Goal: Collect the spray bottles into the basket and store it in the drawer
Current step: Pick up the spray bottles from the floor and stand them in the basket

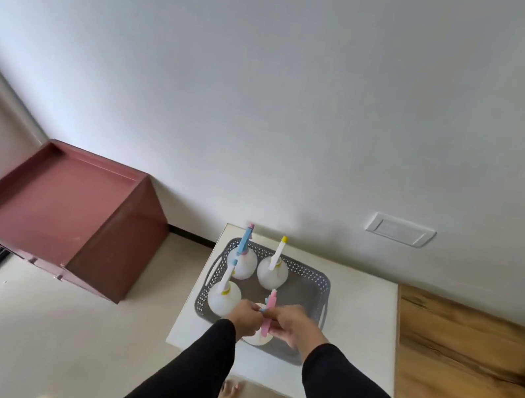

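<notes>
A grey perforated basket [307, 288] sits on a small white table [358, 322]. Three white spray bottles stand in it: one with a blue head [241, 259] at the far left, one with a white and yellow head [272, 271] at the far right, another with a white and yellow head [224, 296] at the near left. A fourth bottle with a pink head [268, 318] is at the basket's near side. My left hand [245, 314] and my right hand [292, 325] both grip its pink head. Its white body is mostly hidden under my hands.
A dark red drawer cabinet [63, 217] stands on the floor to the left of the table, small knobs on its front. A wooden surface [468, 372] adjoins the table on the right. The wall with a white socket plate [400, 229] is right behind. My bare foot [228, 394] is below the table edge.
</notes>
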